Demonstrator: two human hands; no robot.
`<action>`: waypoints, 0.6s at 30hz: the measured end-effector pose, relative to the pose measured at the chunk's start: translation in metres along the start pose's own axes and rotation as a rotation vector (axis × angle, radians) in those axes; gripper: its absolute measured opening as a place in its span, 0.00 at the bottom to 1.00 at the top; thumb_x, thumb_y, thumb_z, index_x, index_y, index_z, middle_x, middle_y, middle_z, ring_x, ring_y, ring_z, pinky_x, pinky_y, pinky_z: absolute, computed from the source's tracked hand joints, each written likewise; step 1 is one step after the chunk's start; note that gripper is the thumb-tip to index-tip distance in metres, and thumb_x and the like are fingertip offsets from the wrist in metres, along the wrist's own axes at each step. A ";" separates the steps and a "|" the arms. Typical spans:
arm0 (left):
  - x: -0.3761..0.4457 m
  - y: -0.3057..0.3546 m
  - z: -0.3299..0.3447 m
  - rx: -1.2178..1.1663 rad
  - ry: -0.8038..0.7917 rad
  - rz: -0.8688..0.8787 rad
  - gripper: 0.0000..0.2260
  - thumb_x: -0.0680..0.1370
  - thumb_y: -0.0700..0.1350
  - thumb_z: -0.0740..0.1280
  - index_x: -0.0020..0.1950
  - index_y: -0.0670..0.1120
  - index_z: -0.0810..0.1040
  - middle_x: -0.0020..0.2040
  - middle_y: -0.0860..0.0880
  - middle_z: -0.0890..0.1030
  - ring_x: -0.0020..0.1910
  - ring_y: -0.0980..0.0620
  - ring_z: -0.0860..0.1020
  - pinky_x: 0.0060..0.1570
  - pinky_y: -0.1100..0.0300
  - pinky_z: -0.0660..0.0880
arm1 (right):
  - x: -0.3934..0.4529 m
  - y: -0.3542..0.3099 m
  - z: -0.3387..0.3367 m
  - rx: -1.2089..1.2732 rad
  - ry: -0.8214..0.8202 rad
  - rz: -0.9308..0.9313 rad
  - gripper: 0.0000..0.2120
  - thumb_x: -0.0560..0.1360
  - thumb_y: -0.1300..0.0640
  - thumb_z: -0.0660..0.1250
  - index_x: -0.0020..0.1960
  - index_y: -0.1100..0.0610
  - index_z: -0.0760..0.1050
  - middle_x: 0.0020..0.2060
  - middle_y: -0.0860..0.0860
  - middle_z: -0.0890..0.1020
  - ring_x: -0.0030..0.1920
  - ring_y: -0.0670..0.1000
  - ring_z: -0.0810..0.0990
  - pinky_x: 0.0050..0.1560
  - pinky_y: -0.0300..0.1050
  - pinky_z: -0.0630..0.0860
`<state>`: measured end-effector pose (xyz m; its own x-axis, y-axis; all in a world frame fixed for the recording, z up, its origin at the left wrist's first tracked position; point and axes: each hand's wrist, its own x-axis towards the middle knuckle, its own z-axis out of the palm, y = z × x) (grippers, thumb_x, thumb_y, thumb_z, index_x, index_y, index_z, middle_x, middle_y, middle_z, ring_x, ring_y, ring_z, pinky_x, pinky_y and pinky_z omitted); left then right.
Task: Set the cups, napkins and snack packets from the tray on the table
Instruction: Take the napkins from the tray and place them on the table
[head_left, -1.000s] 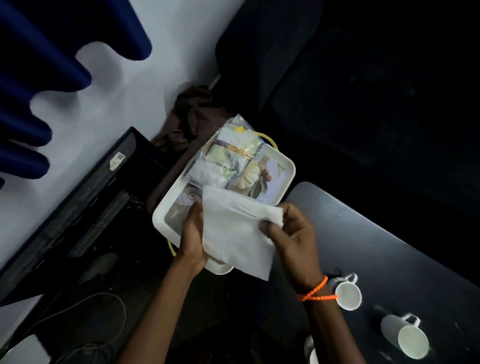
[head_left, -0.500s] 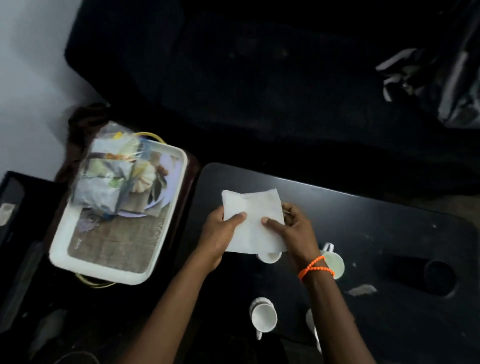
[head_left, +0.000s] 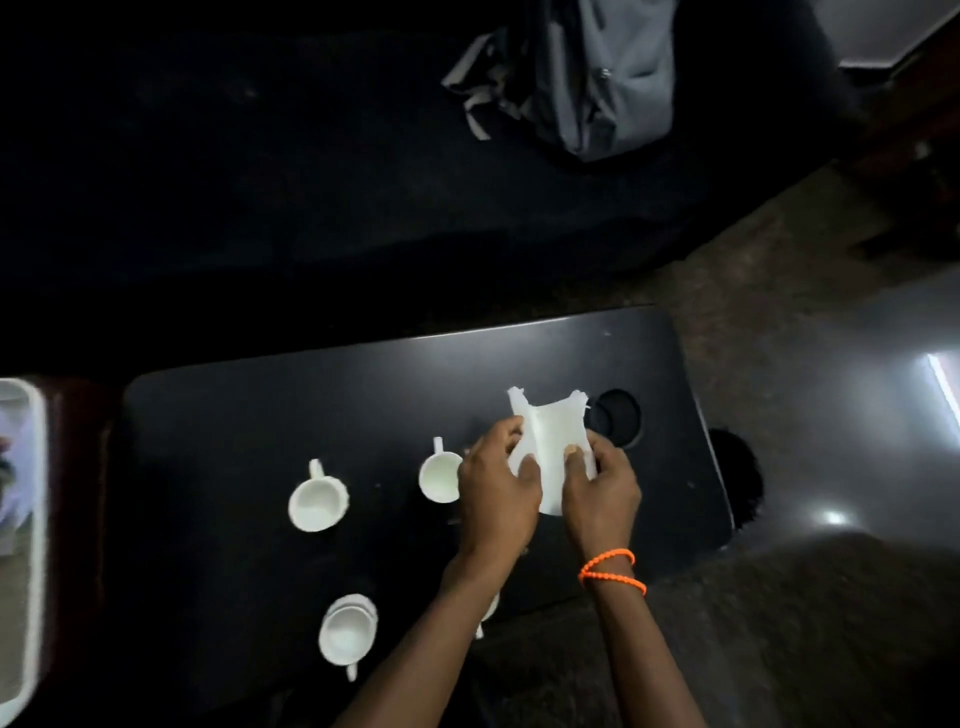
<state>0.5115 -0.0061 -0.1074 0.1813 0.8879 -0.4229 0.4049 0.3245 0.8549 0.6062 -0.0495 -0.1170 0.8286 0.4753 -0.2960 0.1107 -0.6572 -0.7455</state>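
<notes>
Both hands hold a white napkin (head_left: 549, 441) above the right part of the black table (head_left: 260, 415). My left hand (head_left: 496, 486) pinches its left side and my right hand (head_left: 602, 486) pinches its right side; the napkin bends between them. White cups stand on the table: one at the left (head_left: 317, 501), one beside my left hand (head_left: 439, 475), and one near the front edge (head_left: 347, 631). A fourth cup (head_left: 489, 608) is mostly hidden under my left forearm. The white tray (head_left: 36, 467) shows only at the far left edge, blurred.
A round recess (head_left: 618, 418) is sunk in the table just right of the napkin. A dark sofa (head_left: 311, 182) runs behind the table with a grey bag (head_left: 587, 78) on it. Shiny floor (head_left: 831, 441) lies to the right.
The napkin has been carried from above the tray across to the right part of the table, and the view has swung right with it. The napkin is now bent between the hands.
</notes>
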 end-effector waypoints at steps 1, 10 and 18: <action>-0.004 0.006 0.018 -0.002 -0.033 0.024 0.19 0.77 0.36 0.69 0.67 0.47 0.80 0.61 0.51 0.84 0.59 0.51 0.81 0.61 0.53 0.79 | 0.009 0.006 -0.013 -0.044 0.042 -0.019 0.13 0.80 0.62 0.66 0.63 0.58 0.82 0.53 0.53 0.82 0.52 0.51 0.81 0.47 0.32 0.72; -0.004 0.035 0.126 -0.096 -0.185 0.030 0.20 0.76 0.39 0.70 0.68 0.46 0.79 0.64 0.48 0.83 0.61 0.51 0.81 0.59 0.61 0.78 | 0.094 0.037 -0.086 -0.306 0.005 -0.097 0.18 0.75 0.66 0.67 0.64 0.59 0.81 0.55 0.61 0.84 0.56 0.61 0.82 0.59 0.50 0.78; 0.013 0.028 0.153 -0.064 -0.280 -0.068 0.22 0.76 0.41 0.70 0.70 0.52 0.78 0.65 0.47 0.83 0.55 0.57 0.79 0.53 0.69 0.75 | 0.148 0.027 -0.087 -0.645 -0.223 -0.143 0.18 0.75 0.63 0.68 0.64 0.55 0.83 0.59 0.60 0.85 0.59 0.63 0.82 0.60 0.54 0.79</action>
<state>0.6618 -0.0350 -0.1352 0.3997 0.7414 -0.5390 0.3688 0.4083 0.8350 0.7799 -0.0484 -0.1290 0.6567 0.6463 -0.3885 0.5714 -0.7627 -0.3030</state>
